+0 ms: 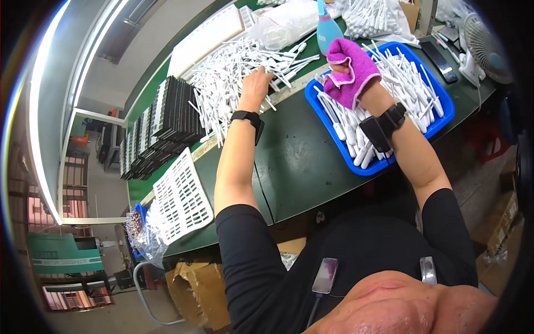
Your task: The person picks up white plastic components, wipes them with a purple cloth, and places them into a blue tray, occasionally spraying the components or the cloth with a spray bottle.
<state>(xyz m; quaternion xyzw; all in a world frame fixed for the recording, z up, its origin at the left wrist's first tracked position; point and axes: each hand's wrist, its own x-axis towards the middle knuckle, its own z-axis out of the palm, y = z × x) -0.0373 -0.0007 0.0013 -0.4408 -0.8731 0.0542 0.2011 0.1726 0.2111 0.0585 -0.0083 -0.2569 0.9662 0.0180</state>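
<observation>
At 9 o'clock the room shows behind a pale frame (89,221), and the floor (136,303) lies low at 7 o'clock. The dark green desk (295,161) slants through the middle, its surface bare and slightly shiny between the two work areas. On it, a blue basket (448,111) full of white sticks (411,92) stands at 2 o'clock; a loose pile (219,83) of similar sticks spreads at 11. Black stacks (172,114) rise at 10 o'clock, touching the pile, and a white slotted rack (183,192) overhangs the desk edge at 8. A fan (485,47) stands at 2 o'clock.

At 1 o'clock, a purple cloth (356,72) wraps the right hand (341,68), which grips it over the basket. The left hand (257,84), fingers bent, touches the pile at 12 o'clock.

The cloth hides most of the right hand and some basket sticks. Whether the left hand grips a stick cannot be told, its fingertips being turned away. The dark rim cuts into the fan, and the room beyond the frame is hard to make out.
</observation>
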